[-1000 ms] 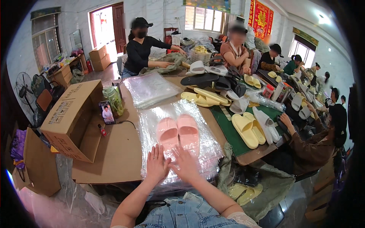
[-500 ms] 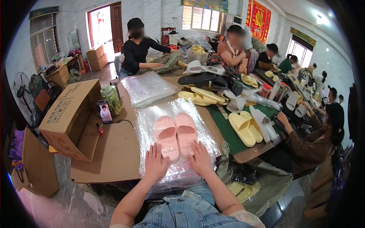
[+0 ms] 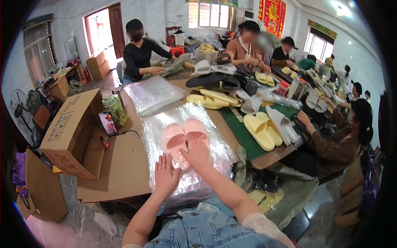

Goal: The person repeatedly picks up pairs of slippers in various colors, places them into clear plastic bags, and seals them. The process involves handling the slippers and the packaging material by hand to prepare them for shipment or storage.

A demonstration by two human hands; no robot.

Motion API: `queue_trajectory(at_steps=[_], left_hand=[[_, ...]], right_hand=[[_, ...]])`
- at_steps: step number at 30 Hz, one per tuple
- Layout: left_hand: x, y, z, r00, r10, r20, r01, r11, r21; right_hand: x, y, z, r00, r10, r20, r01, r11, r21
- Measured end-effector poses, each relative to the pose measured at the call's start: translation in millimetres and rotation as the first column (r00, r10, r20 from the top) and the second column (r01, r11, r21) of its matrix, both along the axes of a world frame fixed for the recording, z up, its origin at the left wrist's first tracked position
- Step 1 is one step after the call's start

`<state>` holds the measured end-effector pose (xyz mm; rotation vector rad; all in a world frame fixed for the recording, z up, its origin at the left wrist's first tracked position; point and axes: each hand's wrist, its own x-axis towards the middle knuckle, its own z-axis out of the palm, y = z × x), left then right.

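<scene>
A pair of pink slide slippers [image 3: 175, 136] lies inside a clear plastic bag, toes pointing away from me. Beneath it is a stack of clear plastic bags [image 3: 219, 151] on the cardboard-topped table. My right hand [image 3: 196, 153] rests flat over the right slipper's heel half, fingers stretched out. Beside the left slipper's heel, my left hand [image 3: 166, 172] lies flat on the plastic with its fingers extended. Neither hand grips anything.
At left stand an open carton [image 3: 76, 134], a phone [image 3: 108, 123] and a green jar [image 3: 114, 109]. Another bag stack [image 3: 154, 94] lies beyond. Yellow slippers [image 3: 263, 131] sit on a green mat at right. Several people work around the tables.
My right hand has moved left from beside the right slipper onto it. The left hand stays beside the left slipper. The whole view has shifted slightly.
</scene>
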<state>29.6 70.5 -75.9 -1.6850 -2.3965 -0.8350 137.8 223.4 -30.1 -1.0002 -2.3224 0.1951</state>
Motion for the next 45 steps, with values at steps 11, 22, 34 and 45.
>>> queue_trajectory(at_steps=[11,22,34,45], left_hand=[[-0.5,3.1,3.0,0.999,-0.015,-0.037,0.014,1.000,-0.017],[0.1,1.2,3.8,1.000,0.012,-0.018,-0.012,1.000,-0.027],[-2.0,2.1,-3.0,1.000,-0.004,-0.007,0.004,1.000,0.019],[-2.0,1.4,0.0,1.000,0.008,-0.023,-0.008,1.000,0.000]], right_hand=[[-44.8,35.0,-36.1,0.994,-0.112,0.012,0.110,0.984,0.140],[-51.7,44.4,-25.2,0.998,-0.032,0.045,0.034,0.999,-0.041],[-49.6,42.1,-31.0,0.986,-0.155,-0.057,0.149,0.985,-0.092],[-30.5,59.4,-24.7,0.992,-0.085,-0.089,0.072,0.988,-0.134]])
